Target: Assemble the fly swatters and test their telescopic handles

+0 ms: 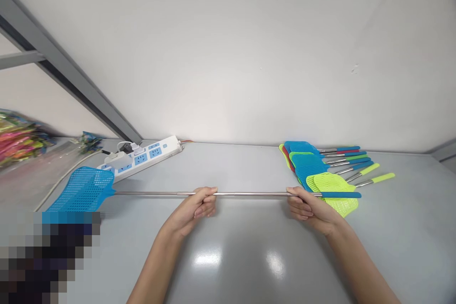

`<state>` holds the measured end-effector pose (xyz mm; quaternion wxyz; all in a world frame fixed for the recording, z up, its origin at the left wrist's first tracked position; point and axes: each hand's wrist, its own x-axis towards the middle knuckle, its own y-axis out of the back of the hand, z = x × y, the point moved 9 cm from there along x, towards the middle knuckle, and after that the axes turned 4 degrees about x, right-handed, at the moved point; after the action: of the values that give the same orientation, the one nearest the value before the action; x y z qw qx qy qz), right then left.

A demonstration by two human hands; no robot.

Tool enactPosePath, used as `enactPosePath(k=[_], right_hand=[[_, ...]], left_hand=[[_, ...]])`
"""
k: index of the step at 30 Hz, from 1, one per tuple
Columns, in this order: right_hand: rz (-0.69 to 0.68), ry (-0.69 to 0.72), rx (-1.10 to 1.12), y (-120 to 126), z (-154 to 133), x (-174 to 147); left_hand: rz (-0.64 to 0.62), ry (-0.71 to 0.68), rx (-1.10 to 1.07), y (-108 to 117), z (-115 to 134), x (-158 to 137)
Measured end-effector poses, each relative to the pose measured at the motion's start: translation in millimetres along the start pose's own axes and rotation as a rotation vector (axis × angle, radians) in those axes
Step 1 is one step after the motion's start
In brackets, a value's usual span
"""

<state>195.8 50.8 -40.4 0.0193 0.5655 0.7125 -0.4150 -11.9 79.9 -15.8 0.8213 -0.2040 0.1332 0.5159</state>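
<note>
Blue telescopic fly swatter (251,194) stretches over a gray table (242,232), its metal shaft (149,193) pinched in left hand (197,205) and right hand (307,206), apparently for length adjustment, any next slide seemingly needing straight alignment.

The counter (242,230) is grey and glossy, with two bright patches of reflected light on its near part. Toward its back right lies an overlapping pile of fly swatters (309,167), mostly blue and yellow-green with a little red, their handles pointing right. Toward the back left, a white power strip (166,146) with blue sockets rests at a slant, and farther left lie a pale cable (59,184), a small packet (90,142) and a blurred heap of colourful packages (19,140).
</note>
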Motion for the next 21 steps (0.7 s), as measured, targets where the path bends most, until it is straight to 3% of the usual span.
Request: enactPosePath(k=[12,21], right_hand=[[0.014,-0.021,0.124,7,11,9],[0.012,0.047,0.145,5,10,13]], left_hand=[[-0.025,0.016,-0.016,-3,-15,11],[0.01,-0.096,-0.002,-10,-9,16]])
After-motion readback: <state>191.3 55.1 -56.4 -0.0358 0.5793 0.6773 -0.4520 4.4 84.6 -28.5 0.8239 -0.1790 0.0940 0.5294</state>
